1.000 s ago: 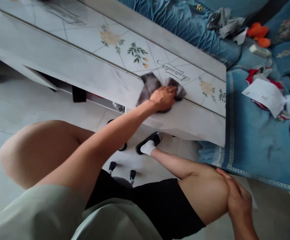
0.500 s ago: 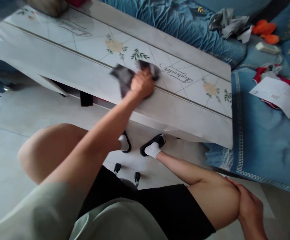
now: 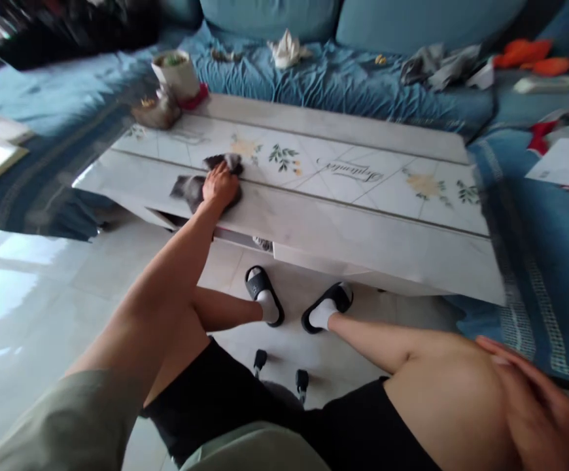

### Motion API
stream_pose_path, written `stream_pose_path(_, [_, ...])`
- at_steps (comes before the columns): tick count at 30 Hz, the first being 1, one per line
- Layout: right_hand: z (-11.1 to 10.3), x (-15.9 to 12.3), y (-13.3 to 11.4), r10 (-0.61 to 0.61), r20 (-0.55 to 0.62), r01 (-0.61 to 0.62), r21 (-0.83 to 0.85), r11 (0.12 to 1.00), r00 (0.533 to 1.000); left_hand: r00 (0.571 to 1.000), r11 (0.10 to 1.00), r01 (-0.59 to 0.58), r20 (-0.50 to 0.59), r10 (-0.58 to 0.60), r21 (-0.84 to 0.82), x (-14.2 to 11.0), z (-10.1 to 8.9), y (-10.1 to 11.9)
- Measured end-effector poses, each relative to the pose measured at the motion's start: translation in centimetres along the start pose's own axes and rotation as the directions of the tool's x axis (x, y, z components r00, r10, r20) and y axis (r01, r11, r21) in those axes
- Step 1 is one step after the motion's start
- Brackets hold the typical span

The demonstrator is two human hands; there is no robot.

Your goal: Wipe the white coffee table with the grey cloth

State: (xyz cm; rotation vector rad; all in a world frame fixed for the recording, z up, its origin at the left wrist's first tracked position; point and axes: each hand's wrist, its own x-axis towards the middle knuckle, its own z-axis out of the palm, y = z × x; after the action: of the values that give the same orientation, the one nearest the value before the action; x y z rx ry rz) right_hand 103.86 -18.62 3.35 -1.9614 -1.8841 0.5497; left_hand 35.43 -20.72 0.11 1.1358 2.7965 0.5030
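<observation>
As pressure seems wanted, our left fingers [image 3: 222,174] hold grey cloth [image 3: 188,190] to bench [image 3: 387,245]; right hand [image 3: 542,399] on knee [image 3: 461,386], fingers unclear.

The left arm [image 3: 161,278] stretches forward and slightly to the person's left, nearly straight at the elbow, its wrist [image 3: 210,205] close to level with the back of the left hand [image 3: 220,187], which lies palm down with its fingers [image 3: 222,169] together and pointing forward. On the other side, the right hand [image 3: 542,402] drapes over the right knee [image 3: 461,373], its fingers extended across the bare skin. Blur at the lower corner obscures the right wrist.
</observation>
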Motion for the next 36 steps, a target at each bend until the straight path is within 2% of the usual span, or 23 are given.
stream_pose_path(1, [0.3, 0.3, -0.4, -0.005, 0.033, 0.004, 0.029, 1.000, 0.999, 0.997, 0.997, 0.070, -0.029, -0.070, -0.010, 0.0, -0.6, 0.2])
stream_pose_path(3, [1.1, 0.9, -1.5, -0.016, 0.087, 0.010, 0.067, 0.998, 0.996, 0.992, 0.993, 0.111, -0.060, -0.114, -0.042, -1.0, 0.0, 3.2])
stream_pose_path(5, [2.2, 1.6, -3.0, -0.077, 0.122, 0.067, 0.083, 0.994, 0.990, 0.998, 0.996, 0.049, -0.047, -0.052, -0.080, -3.4, 2.6, 9.2])
stream_pose_path(8, [4.6, 3.7, -5.8, -0.216, 0.178, 0.163, 0.272, 0.948, 0.960, 0.987, 0.976, -0.160, 0.003, 0.162, -0.150, -8.5, 8.3, 20.9])
stream_pose_path(9, [5.7, 4.8, -6.8, -0.272, 0.185, 0.190, 0.370, 0.909, 0.944, 0.937, 0.922, -0.336, 0.027, 0.347, -0.194, -10.2, 10.0, 24.8])
stream_pose_path(10, [7.0, 6.3, -7.8, -0.326, 0.170, 0.222, 0.448, 0.866, 0.930, 0.857, 0.836, -0.483, 0.053, 0.512, -0.259, -11.6, 11.4, 28.4])
stream_pose_path(12, [9.8, 9.9, -9.7, -0.401, 0.079, 0.318, 0.482, 0.816, 0.912, 0.721, 0.675, -0.556, 0.122, 0.682, -0.485, -13.2, 12.8, 33.7])
stream_pose_path(13, [11.2, 11.8, -10.6, -0.422, 0.027, 0.372, 0.424, 0.826, 0.906, 0.669, 0.609, -0.540, 0.143, 0.729, -0.580, -13.2, 12.8, 35.2])
stream_pose_path(14, [12.7, 13.7, -11.6, -0.435, -0.014, 0.414, 0.331, 0.848, 0.901, 0.638, 0.564, -0.508, 0.156, 0.754, -0.651, -12.7, 12.4, 35.7])
stream_pose_path(15, [14.2, 15.4, -12.6, -0.444, -0.034, 0.439, 0.232, 0.868, 0.896, 0.627, 0.541, -0.483, 0.159, 0.763, -0.689, -11.8, 11.6, 35.2])
stream_pose_path(16, [15.7, 16.8, -13.7, -0.449, -0.038, 0.449, 0.150, 0.881, 0.893, 0.638, 0.536, -0.467, 0.152, 0.755, -0.703, -10.6, 10.6, 33.7])
stream_pose_path(17, [17.3, 17.8, -14.9, -0.448, -0.037, 0.449, 0.099, 0.888, 0.893, 0.672, 0.544, -0.453, 0.131, 0.729, -0.707, -9.3, 9.5, 31.3])
stream_pose_path(19, [20.8, 18.6, -18.1, -0.450, -0.058, 0.453, 0.036, 0.891, 0.891, 0.766, 0.574, -0.398, 0.085, 0.637, -0.715, -6.7, 7.2, 24.6])
stream_pose_path(21, [24.8, 17.5, -22.6, -0.498, -0.074, 0.498, -0.020, 0.867, 0.864, 0.856, 0.623, -0.353, 0.028, 0.516, -0.698, -4.8, 4.7, 16.6])
stream_pose_path(23, [28.6, 15.0, -28.2, -0.625, -0.008, 0.624, -0.037, 0.781, 0.781, 0.920, 0.723, -0.314, -0.010, 0.391, -0.616, -4.1, 2.3, 8.9])
stream_pose_path(25, [31.3, 11.9, -33.8, -0.761, 0.078, 0.760, 0.043, 0.648, 0.645, 0.959, 0.824, -0.258, -0.032, 0.281, -0.504, -4.2, 0.4, 2.4])
stream_pose_path(27, [32.5, 9.2, -37.5, -0.842, 0.114, 0.832, 0.132, 0.539, 0.528, 0.985, 0.915, -0.175, -0.055, 0.166, -0.365, -5.0, -0.3, -2.7])
stream_pose_path(28, [32.6, 8.4, -38.1, -0.864, 0.114, 0.850, 0.157, 0.503, 0.490, 0.987, 0.938, -0.153, -0.085, 0.133, -0.310, -5.4, -0.1, -4.7])
stream_pose_path(30, [31.7, 8.1, -36.4, -0.892, 0.099, 0.875, 0.172, 0.452, 0.441, 0.986, 0.956, -0.155, -0.101, 0.133, -0.249, -6.5, 1.0, -7.7])
stream_pose_path(32, [29.8, 10.3, -31.4, -0.898, 0.073, 0.885, 0.155, 0.439, 0.433, 0.979, 0.949, -0.201, -0.072, 0.189, -0.244, -7.6, 2.4, -9.7])
stream_pose_path(34, [26.8, 14.6, -24.9, -0.865, 0.020, 0.863, 0.070, 0.501, 0.501, 0.971, 0.937, -0.241, -0.069, 0.231, -0.253, -9.0, 3.1, -11.3])
stream_pose_path(36, [23.4, 20.0, -19.1, -0.770, -0.095, 0.756, -0.147, 0.638, 0.631, 0.966, 0.936, -0.253, -0.115, 0.231, -0.246, -11.2, 2.8, -13.1])
